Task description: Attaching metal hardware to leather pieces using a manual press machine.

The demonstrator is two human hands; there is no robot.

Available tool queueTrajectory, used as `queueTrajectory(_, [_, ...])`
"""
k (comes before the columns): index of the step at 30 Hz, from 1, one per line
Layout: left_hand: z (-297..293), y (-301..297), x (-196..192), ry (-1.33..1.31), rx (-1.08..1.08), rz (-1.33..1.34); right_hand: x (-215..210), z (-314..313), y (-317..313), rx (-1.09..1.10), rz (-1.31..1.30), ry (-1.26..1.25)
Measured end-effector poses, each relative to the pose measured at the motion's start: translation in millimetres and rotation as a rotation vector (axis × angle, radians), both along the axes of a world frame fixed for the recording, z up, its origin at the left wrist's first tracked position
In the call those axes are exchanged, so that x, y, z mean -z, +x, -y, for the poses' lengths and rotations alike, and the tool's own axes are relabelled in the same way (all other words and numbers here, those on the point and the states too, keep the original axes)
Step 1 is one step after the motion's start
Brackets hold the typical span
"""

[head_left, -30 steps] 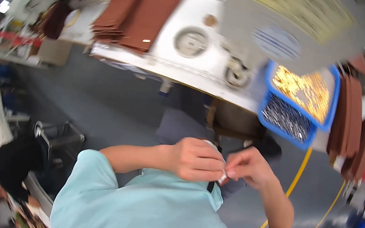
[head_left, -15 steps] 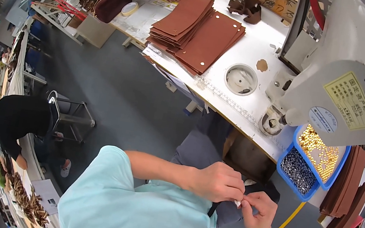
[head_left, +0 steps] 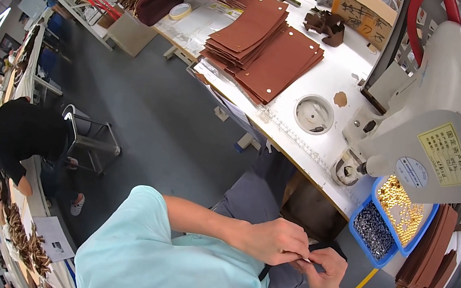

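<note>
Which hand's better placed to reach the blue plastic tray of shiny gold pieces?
Right, probably: the right hand is nearer the blue tray, with the left hand farther off. Both seem to pinch a small whitish piece, so neither looks free.

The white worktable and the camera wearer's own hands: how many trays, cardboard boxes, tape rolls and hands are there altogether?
Blue tray of gold-coloured pieces and blue tray of dark pieces: 2
Cardboard box: 1
Tape roll: 1
Left hand and right hand: 2
Total: 6
</note>
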State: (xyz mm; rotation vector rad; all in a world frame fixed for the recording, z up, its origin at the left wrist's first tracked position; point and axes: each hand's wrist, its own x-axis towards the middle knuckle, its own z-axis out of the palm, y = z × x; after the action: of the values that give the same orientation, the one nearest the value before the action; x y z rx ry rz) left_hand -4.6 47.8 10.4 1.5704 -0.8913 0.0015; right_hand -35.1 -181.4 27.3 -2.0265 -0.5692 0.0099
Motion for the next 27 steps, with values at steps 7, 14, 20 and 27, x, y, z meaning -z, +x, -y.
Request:
queueTrajectory(7, [-4, 10, -11, 0.386, 0.078, -0.088, -4, -16, 3, 0.035, 0.257, -0.135])
queueTrajectory(14, [-7, 13, -5, 0.307, 0.046, -0.096, 5, -21, 2, 0.025, 0.283, -0.099])
queueTrajectory(20, [-17, 16, -9, 0.37, 0.025, -0.165, 12, -29, 9, 0.039, 0.265, -0.033])
queueTrajectory(27, [-61, 38, -8, 0.116, 0.02, -0.531, -6, -30, 12, 0.573, 0.068, 0.528])
